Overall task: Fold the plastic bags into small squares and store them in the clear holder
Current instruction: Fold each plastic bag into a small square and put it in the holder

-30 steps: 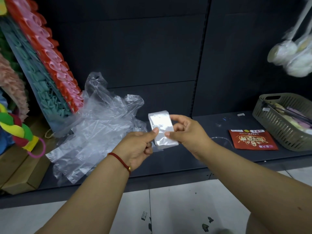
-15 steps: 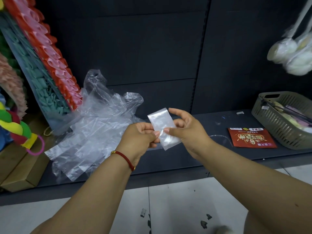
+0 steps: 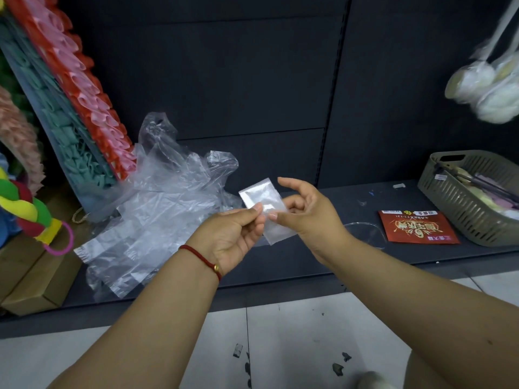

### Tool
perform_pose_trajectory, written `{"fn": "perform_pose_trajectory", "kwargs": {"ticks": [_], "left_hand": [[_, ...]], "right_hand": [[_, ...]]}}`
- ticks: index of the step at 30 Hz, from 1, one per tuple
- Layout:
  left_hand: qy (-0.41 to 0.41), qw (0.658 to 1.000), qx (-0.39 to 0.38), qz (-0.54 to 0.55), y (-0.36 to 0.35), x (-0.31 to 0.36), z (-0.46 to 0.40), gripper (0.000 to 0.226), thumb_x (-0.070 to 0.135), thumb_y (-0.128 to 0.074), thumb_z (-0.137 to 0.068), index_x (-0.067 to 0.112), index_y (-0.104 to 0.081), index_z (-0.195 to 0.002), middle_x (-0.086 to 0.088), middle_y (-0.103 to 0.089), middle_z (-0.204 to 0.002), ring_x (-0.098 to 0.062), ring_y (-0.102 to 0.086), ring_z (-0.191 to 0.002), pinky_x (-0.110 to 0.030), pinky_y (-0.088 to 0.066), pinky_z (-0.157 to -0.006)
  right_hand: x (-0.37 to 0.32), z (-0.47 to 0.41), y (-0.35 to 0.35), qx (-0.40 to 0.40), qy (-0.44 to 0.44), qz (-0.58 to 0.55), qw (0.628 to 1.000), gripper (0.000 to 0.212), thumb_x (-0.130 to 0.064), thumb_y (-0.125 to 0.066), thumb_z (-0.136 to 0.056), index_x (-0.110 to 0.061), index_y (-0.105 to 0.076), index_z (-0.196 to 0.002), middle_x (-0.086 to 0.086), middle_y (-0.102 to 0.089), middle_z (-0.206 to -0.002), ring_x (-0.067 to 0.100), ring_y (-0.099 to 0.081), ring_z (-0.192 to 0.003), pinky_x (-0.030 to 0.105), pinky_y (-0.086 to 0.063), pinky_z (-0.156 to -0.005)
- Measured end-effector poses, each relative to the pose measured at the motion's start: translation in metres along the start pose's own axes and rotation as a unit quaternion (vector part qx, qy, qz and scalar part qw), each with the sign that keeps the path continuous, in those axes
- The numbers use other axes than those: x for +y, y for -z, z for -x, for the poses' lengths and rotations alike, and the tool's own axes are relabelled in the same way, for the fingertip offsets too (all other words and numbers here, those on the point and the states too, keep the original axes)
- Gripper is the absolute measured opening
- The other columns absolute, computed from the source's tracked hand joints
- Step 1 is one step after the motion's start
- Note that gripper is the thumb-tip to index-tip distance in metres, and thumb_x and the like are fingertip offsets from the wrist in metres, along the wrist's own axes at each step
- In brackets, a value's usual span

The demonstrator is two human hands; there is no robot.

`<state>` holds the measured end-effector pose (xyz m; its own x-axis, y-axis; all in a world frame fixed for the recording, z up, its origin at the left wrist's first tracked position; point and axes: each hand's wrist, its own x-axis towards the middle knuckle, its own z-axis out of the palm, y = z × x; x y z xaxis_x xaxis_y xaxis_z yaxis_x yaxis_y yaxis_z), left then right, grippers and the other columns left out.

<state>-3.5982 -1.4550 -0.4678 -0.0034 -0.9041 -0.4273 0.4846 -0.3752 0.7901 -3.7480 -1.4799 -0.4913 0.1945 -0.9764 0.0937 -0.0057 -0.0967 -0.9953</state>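
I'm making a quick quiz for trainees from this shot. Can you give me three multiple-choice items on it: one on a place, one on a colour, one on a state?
1. Where does the heap of loose plastic bags lie?
A. In the basket
B. On the dark shelf, left of the hands
C. On the tiled floor

2. What colour is the cord on the left wrist?
A. Red
B. Blue
C. White

3. How is the folded bag held?
A. It lies flat on the shelf
B. Only the right hand holds it
C. Both hands pinch it above the shelf

Answers:
1. B: the heap rests on the shelf, beside the coloured goods.
2. A: a red cord circles the wrist.
3. C: the left hand and the right hand pinch it with their thumbs, off the shelf.
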Motion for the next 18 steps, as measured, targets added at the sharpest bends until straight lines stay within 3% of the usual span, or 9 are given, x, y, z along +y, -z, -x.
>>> {"fn": "perform_pose_trajectory", "kwargs": {"ticks": [4, 7, 10, 13, 18], "left_hand": [[-0.05, 0.999, 0.02, 0.009, 0.003, 0.005, -0.002, 0.007, 0.0, -0.061, -0.091, -0.004, -0.062, -0.085, -0.006, -0.065, -0.061, -0.006, -0.064, -0.053, -0.014, -0.053, -0.052], [-0.077, 0.997, 0.031, -0.004, 0.005, 0.006, -0.002, 0.008, -0.001, -0.061, -0.091, -0.005, -0.062, -0.084, -0.007, -0.065, -0.063, -0.008, -0.065, -0.055, -0.016, -0.055, -0.055], [-0.131, 0.987, 0.033, -0.085, 0.008, 0.003, -0.003, 0.012, 0.002, -0.062, -0.092, -0.003, -0.065, -0.081, -0.007, -0.066, -0.063, -0.009, -0.066, -0.058, -0.018, -0.057, -0.061], [-0.182, 0.971, 0.012, -0.155, 0.008, 0.0, -0.002, 0.013, 0.003, -0.062, -0.092, 0.0, -0.069, -0.082, -0.005, -0.068, -0.066, -0.01, -0.067, -0.064, -0.018, -0.056, -0.067], [-0.246, 0.944, -0.001, -0.219, 0.005, -0.003, -0.001, 0.012, 0.006, -0.064, -0.091, 0.008, -0.072, -0.082, 0.002, -0.069, -0.069, -0.01, -0.064, -0.066, -0.022, -0.055, -0.07]], "right_hand": [[0.001, 0.001, 0.003, -0.035, -0.029, 0.054, 0.998, 0.045, -0.002, -0.079, -0.076, -0.023, -0.06, -0.11, 0.001, -0.068, -0.072, 0.01, -0.064, -0.067, 0.028, -0.056, -0.076], [0.001, 0.0, 0.006, -0.042, -0.055, 0.165, 0.984, 0.032, -0.01, -0.083, -0.075, -0.022, -0.062, -0.095, 0.0, -0.066, -0.071, 0.009, -0.06, -0.06, 0.035, -0.056, -0.072], [-0.006, -0.003, 0.008, -0.03, -0.063, 0.235, 0.969, 0.033, -0.028, -0.083, -0.075, -0.024, -0.062, -0.099, -0.006, -0.053, -0.06, 0.001, -0.047, -0.048, 0.022, -0.043, -0.054], [-0.017, -0.002, 0.008, -0.025, -0.083, 0.152, 0.985, 0.029, -0.032, -0.077, -0.081, -0.022, -0.063, -0.104, -0.005, -0.057, -0.055, 0.003, -0.049, -0.044, 0.019, -0.04, -0.047], [-0.021, 0.003, 0.005, -0.038, -0.08, -0.049, 0.995, 0.004, -0.007, -0.067, -0.089, -0.004, -0.066, -0.091, 0.008, -0.07, -0.069, 0.015, -0.065, -0.059, 0.021, -0.053, -0.054]]}}
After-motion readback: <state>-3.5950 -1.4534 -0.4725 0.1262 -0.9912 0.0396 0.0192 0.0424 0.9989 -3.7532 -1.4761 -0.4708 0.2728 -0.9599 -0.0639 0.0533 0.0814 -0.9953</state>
